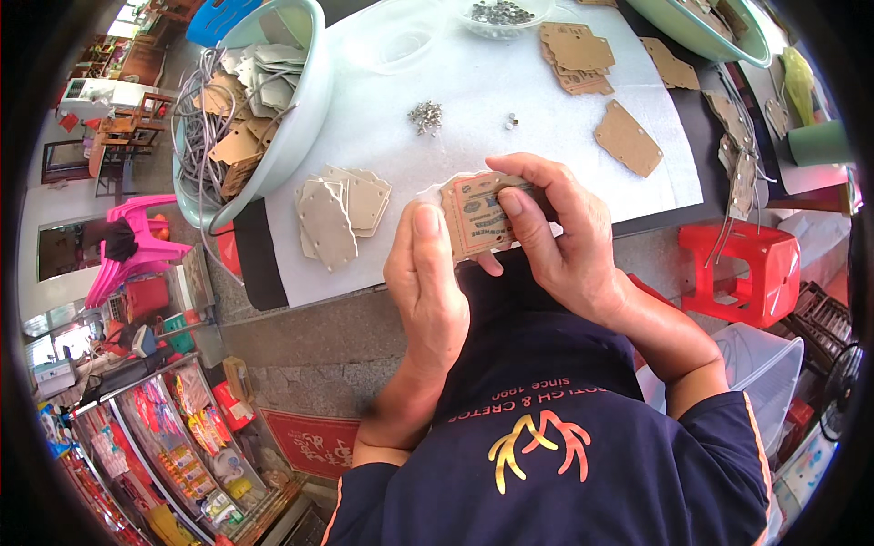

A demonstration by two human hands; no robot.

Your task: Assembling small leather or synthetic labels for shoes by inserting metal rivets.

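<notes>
My left hand (426, 282) and my right hand (555, 232) both hold one brown printed cardboard tag (475, 217) just over the near edge of the white-covered table (510, 91). The left thumb presses on the tag's left side; the right fingers curl over its top and right end. A small pile of pale grey tags (339, 211) lies on the table to the left of my hands. A little heap of metal eyelets (425, 116) sits further back, with a loose pair (512, 119) beside it.
A pale green basin (305, 109) with tags and grey cords stands at the left. More brown tags (575, 56) and a single one (628, 138) lie at the back right, near a clear bowl of eyelets (499, 13). A red stool (748, 268) stands on the right, pink chairs (137, 246) on the left.
</notes>
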